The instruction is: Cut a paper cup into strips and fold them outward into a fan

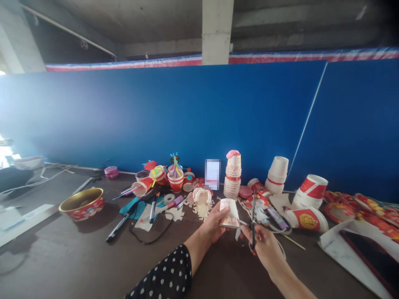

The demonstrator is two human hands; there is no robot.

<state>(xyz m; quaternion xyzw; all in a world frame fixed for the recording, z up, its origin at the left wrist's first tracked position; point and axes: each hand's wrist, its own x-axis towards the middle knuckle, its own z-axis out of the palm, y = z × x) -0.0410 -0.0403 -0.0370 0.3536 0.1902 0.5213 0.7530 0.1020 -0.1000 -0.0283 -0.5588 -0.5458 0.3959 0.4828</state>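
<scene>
Head view: a white patterned paper cup (pixel 230 214) is held above the worktop (pixel 218 272) by the left hand (pixel 214 224), and scissors (pixel 253 228) are gripped, blades up, by the right hand (pixel 260 241) just beside it. Behind, a cup stack (pixel 232 182) is topped by a pink piece (pixel 232 154); well to the left, a red bowl (pixel 89 211) is seen.

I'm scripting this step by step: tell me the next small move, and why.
Probably turn the scissors toward the paper cup: the left hand holds the cup, while the scissors, in the right hand, stand apart from it, blades pointing past it.
</scene>
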